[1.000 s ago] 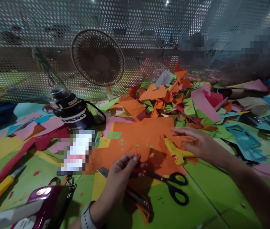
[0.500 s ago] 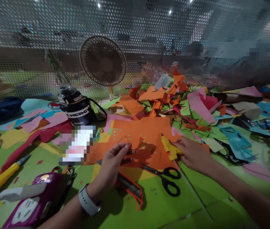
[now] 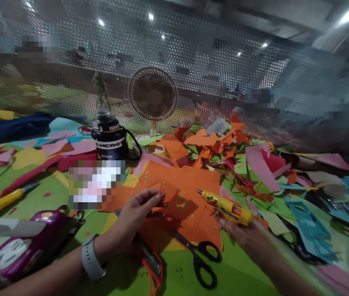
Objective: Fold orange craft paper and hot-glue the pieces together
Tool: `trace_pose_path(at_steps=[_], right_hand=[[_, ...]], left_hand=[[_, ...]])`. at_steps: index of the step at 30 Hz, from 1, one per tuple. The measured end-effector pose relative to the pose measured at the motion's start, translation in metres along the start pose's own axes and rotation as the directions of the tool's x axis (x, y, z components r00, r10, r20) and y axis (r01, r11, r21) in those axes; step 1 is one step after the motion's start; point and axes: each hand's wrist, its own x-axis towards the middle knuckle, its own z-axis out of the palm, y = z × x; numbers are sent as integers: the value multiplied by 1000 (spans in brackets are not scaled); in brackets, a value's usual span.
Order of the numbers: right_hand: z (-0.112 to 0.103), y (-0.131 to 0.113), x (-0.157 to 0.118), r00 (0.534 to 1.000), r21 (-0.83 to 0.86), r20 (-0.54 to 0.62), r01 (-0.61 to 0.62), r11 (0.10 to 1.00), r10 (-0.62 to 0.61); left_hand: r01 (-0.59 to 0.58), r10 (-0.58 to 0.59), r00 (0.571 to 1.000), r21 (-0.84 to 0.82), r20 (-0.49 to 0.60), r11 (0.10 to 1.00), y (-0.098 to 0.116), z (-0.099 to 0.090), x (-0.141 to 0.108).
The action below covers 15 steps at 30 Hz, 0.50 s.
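My left hand [image 3: 137, 213], with a watch on its wrist, pinches a small piece of orange paper [image 3: 167, 190] between thumb and fingertips. It hovers above large orange sheets [image 3: 200, 176] dotted with tiny green bits. In my right hand [image 3: 242, 236] is a yellow glue gun [image 3: 223, 205], its nozzle pointing left toward the left hand. A clear glue stick trails from its back end along my forearm. Below the hands, black-handled scissors [image 3: 197, 255] lie with their blades on the orange paper. A cutter with a red-orange edge [image 3: 150, 257] lies partly under my left hand.
A black bottle [image 3: 109, 137] and a fan [image 3: 153, 96] stand at the back, before a perforated screen. Heaped paper scraps [image 3: 205, 144] fill the back and right. To the left lie a blurred-out bright rectangle [image 3: 100, 181], a yellow-handled tool [image 3: 5, 203] and a purple device [image 3: 23, 246].
My right hand has raised the glue gun and turned it, so its nozzle now points left. The left hand keeps its pinch. The camera view has shifted and tilted.
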Motion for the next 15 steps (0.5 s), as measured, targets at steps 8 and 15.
trace_pose_path(at_steps=[8,15], right_hand=[[16,-9,4,962,343,-1,-255,904,271],[30,-61,25,956,436,-91,-213,874,278]], left_hand=[[-53,50,995,33,83,998,-5,-2,0],[-119,113,976,19,184,993,-9,-8,1]])
